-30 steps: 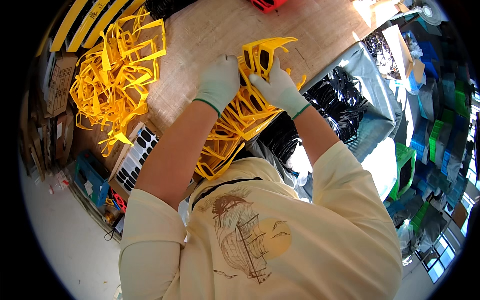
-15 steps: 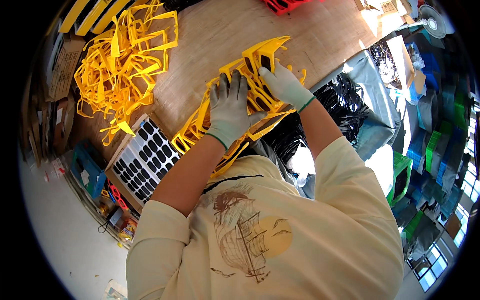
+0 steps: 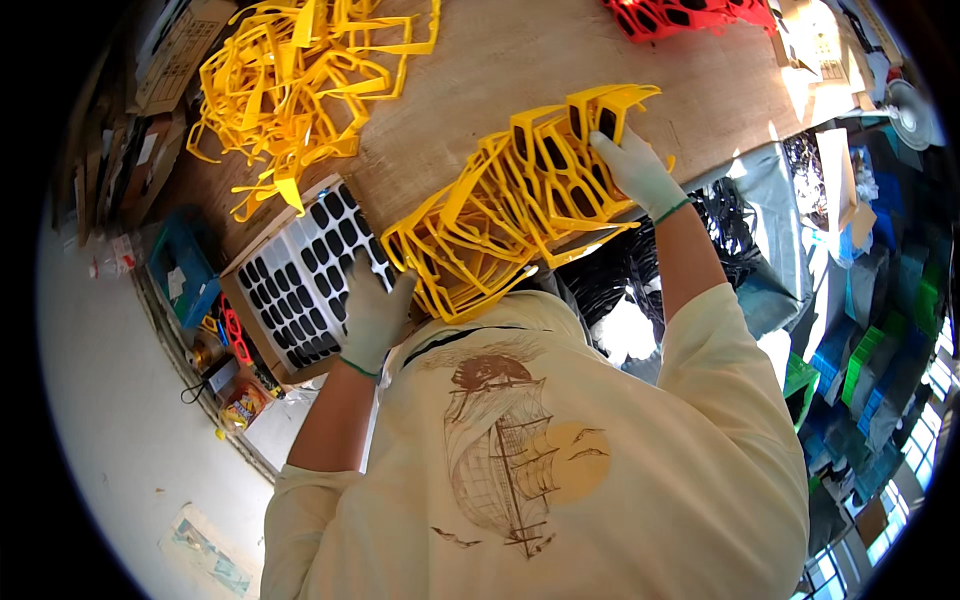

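Observation:
A row of yellow sunglasses [image 3: 545, 170] lies along the near edge of the table, several of them fitted with dark lenses toward the right end. My right hand [image 3: 640, 172], in a pale glove, grips the sunglasses at that far right end, its thumb over the frame. At the row's left end the yellow frames look lensless. My left hand [image 3: 376, 312], gloved too, is over the near corner of a shallow box [image 3: 290, 287] of dark lenses set in rows on white backing. Its fingers are spread; I cannot tell whether they touch the lenses.
A tangled heap of yellow frames [image 3: 290, 90] covers the table's far left. Red glasses [image 3: 690, 14] lie at the far edge. Black strip-like pieces [image 3: 725, 225] fill a grey-lined container on the right. Left of the lens box stands a blue bin [image 3: 185, 270].
My left hand has left the yellow sunglasses and moved left and nearer to me, to the lens box. My right hand stays on the right end of the row. The view has shifted.

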`<state>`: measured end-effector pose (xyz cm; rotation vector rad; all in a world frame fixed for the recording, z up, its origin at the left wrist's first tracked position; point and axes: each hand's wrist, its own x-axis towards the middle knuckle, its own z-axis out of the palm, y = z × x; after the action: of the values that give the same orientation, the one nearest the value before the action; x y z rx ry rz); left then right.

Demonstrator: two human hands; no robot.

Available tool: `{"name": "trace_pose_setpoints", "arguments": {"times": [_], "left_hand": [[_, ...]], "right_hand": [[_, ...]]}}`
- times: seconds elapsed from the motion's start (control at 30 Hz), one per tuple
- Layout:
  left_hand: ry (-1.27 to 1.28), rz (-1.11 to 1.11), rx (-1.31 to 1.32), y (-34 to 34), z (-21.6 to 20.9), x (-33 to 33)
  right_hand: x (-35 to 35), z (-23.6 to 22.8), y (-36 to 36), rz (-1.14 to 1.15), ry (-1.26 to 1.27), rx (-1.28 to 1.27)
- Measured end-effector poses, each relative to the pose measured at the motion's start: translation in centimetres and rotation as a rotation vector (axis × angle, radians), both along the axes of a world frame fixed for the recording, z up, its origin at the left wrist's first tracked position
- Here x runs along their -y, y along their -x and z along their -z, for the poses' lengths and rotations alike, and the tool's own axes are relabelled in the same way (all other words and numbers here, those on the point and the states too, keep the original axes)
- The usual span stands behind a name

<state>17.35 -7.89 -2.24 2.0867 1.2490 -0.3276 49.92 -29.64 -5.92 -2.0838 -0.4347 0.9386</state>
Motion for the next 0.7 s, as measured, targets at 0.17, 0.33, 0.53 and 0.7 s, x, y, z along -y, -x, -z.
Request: {"name": "trace_pose_setpoints", "arguments": {"times": [0.17,0.33,0.53,0.7], "left_hand": [[0.194,0.127,-0.125,2.4,3.0,1.2],[0.115,0.184,-0.105,0.4,3.4,1.7],[0.141,0.156,0.141,-1.3,6.0,1.6],[0.258,0.103,0.184,-1.2,5.5,1.2]], "right_hand": [[0.3,1.2,-0.5,-0.002,-0.048,-0.040],[2.1,3.8,-2.7,0.030,-0.011,-0.023],[1.8,3.8,-5.1,0.108,0.017,0.055],[0.8,1.8,-4.8,0.065,0.095,0.147]]}}
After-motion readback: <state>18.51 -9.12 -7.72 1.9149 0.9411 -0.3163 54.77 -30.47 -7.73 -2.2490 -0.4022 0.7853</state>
